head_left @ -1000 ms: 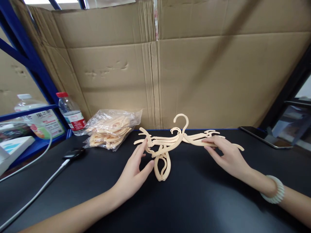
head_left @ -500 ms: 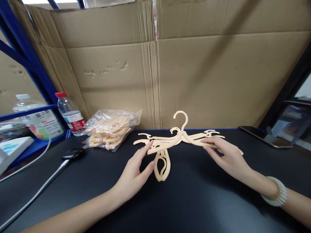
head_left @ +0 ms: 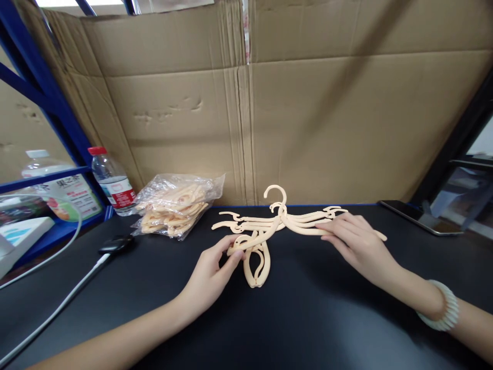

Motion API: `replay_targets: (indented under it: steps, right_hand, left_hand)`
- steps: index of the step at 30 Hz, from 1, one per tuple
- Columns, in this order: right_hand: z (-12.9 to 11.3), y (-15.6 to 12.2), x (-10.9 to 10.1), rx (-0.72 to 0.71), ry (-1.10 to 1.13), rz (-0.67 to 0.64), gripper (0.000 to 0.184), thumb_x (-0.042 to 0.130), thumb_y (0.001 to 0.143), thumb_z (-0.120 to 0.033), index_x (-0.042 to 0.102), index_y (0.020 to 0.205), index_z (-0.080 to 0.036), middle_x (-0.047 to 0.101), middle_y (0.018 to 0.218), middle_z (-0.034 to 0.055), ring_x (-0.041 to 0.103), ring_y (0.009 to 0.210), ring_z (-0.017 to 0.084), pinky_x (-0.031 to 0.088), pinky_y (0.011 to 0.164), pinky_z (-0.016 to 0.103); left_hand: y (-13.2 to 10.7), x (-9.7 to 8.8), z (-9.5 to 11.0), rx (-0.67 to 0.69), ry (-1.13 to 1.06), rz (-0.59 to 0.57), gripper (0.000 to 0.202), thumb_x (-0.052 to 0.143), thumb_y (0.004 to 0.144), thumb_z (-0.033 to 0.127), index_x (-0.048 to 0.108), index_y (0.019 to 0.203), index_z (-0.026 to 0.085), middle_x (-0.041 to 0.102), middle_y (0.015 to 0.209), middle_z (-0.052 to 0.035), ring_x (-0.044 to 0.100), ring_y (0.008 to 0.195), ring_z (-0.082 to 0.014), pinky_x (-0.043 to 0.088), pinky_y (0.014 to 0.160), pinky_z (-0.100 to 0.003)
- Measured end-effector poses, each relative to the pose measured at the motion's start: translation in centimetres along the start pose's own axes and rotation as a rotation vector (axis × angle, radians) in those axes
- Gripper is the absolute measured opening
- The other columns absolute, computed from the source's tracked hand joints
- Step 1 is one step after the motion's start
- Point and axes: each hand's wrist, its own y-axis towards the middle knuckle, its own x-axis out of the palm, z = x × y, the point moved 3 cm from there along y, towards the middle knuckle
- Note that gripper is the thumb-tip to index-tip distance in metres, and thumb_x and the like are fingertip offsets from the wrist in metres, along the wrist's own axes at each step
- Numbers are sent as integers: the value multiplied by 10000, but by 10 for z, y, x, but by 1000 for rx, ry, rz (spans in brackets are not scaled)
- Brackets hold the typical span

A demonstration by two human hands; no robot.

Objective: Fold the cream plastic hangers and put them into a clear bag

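A cream folding clothes hanger (head_left: 304, 226) with its hook pointing up is held between my two hands, its arms spread sideways. My left hand (head_left: 211, 275) pinches the end of its left arm between thumb and fingers. Around the right arm my right hand (head_left: 360, 244) is closed, with the tip sticking out past the fingers. Behind it lie more unfolded cream hangers (head_left: 252, 224), partly covered by the held one. Just below its left arm, a folded cream hanger (head_left: 265, 275) rests on the black table (head_left: 292, 324).
A clear plastic bag of folded hangers (head_left: 175, 205) sits at back left, beside a red-capped bottle (head_left: 113, 180). A black device with a white cable (head_left: 115, 244) lies at left. At back right is a dark tablet (head_left: 419, 217). Cardboard (head_left: 327, 118) walls the back.
My left hand has closed on the hanger's left arm, which was loosely touched before. The hanger has shifted a little left and toward me, its hook now lower.
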Motion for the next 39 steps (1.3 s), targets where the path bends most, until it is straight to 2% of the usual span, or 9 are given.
replay_targets:
  steps: [2, 6, 12, 19, 24, 28, 31, 34, 39]
  right_hand:
    - [5, 0, -4, 18, -102, 13, 157, 510, 962, -278, 656, 988, -226, 701, 860, 49, 574, 806, 231, 431, 712, 372]
    - [9, -4, -11, 17, -275, 40, 174, 543, 951, -323, 670, 926, -207, 715, 864, 50, 572, 731, 213, 396, 659, 333]
    - [0, -6, -14, -59, -550, 73, 226, 530, 966, -351, 657, 868, -192, 727, 847, 17, 571, 563, 157, 310, 564, 315]
    - [-6, 1, -17, -81, -603, 62, 233, 467, 997, -270, 656, 893, -183, 722, 881, 39, 624, 694, 180, 319, 578, 330]
    - [-8, 4, -16, -92, -654, -2, 221, 486, 978, -251, 653, 874, -150, 704, 986, 107, 620, 785, 235, 370, 620, 344]
    - [-7, 4, -13, -102, -611, 0, 215, 484, 971, -240, 653, 872, -152, 675, 1056, 130, 617, 849, 253, 427, 670, 353]
    - [-5, 1, -10, -81, -541, 47, 264, 448, 982, -262, 662, 872, -153, 637, 1097, 148, 620, 794, 230, 458, 635, 332]
    - [-4, -3, -7, -29, -385, 50, 262, 423, 983, -249, 662, 922, -163, 596, 1137, 141, 611, 711, 184, 475, 588, 303]
    - [-2, -2, -7, 82, -71, 67, 211, 462, 964, -239, 599, 1121, -203, 548, 1191, 132, 623, 789, 189, 528, 714, 328]
  left_hand:
    - [1, -1, 0, -9, -16, -10, 249, 462, 940, 367, 627, 1008, 193, 708, 993, -39, 629, 945, -214, 471, 826, -307]
    - [1, 0, 0, -24, -37, -27, 236, 471, 934, 370, 627, 916, 194, 702, 980, -29, 620, 930, -208, 456, 816, -294]
    - [1, 0, 1, -41, -42, -38, 249, 469, 933, 381, 631, 899, 195, 693, 969, -23, 617, 898, -201, 445, 812, -292]
    - [0, 0, 3, -14, -38, -39, 260, 476, 924, 379, 645, 863, 190, 693, 928, -30, 615, 878, -208, 456, 791, -294]
    - [0, 0, 3, 6, -33, -50, 289, 458, 940, 382, 651, 832, 196, 689, 912, -19, 613, 875, -199, 456, 820, -291]
    - [0, -1, 2, -6, -48, -46, 292, 458, 935, 389, 644, 823, 194, 687, 893, -27, 611, 867, -205, 458, 820, -303]
    - [0, 0, 2, -18, -54, -50, 294, 451, 934, 395, 638, 829, 192, 680, 874, -28, 609, 860, -206, 458, 823, -310]
    - [0, 0, 1, -17, -64, -61, 287, 453, 936, 391, 634, 832, 193, 674, 876, -25, 610, 869, -205, 453, 840, -312]
    - [1, -1, 0, -18, -87, -55, 269, 459, 937, 377, 626, 835, 193, 660, 849, -17, 613, 852, -195, 453, 827, -296]
